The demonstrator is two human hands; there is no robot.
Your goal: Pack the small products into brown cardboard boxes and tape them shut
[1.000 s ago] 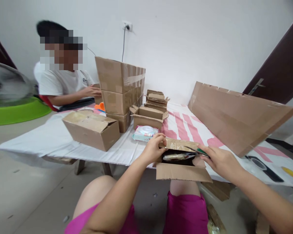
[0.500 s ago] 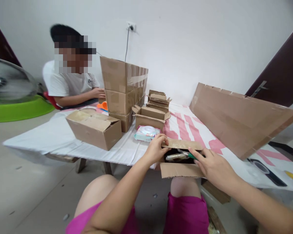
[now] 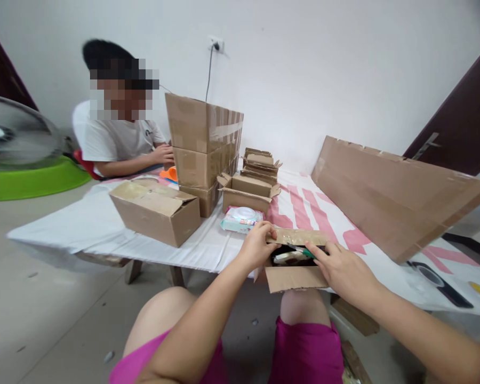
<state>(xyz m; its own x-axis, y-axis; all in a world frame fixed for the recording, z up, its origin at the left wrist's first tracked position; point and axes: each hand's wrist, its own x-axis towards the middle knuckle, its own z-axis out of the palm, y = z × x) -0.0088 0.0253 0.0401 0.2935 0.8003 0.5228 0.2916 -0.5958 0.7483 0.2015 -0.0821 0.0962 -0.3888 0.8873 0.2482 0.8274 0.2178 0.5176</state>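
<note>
At the table's near edge, above my knees, an open cardboard box [image 3: 296, 280] has its long flaps folded outward. My left hand [image 3: 260, 244] is closed on the box's far left corner, thumb and fingers pinching the cardboard. My right hand [image 3: 346, 269] reaches over the right end of the box. Its fingers grip a green-handled tool [image 3: 308, 253] with a thin grey metal end, which points left into the opening; its exact kind is unclear. Pale, wrapped-looking contents [image 3: 290, 258] show inside against a dark interior. Just beyond my left hand lies a wet wipes pack [image 3: 242, 220].
Taped boxes [image 3: 194, 160] stand stacked beyond the wipes, beside an open carton [image 3: 248, 193]. Another closed box [image 3: 156, 212] sits left. A large cardboard sheet [image 3: 396, 197] leans at right, near a black tape-like item [image 3: 440, 285]. Across the table sits a person [image 3: 118, 133].
My right hand and the green-handled tool have shifted slightly left and up along the box opening. My left hand keeps its hold on the corner.
</note>
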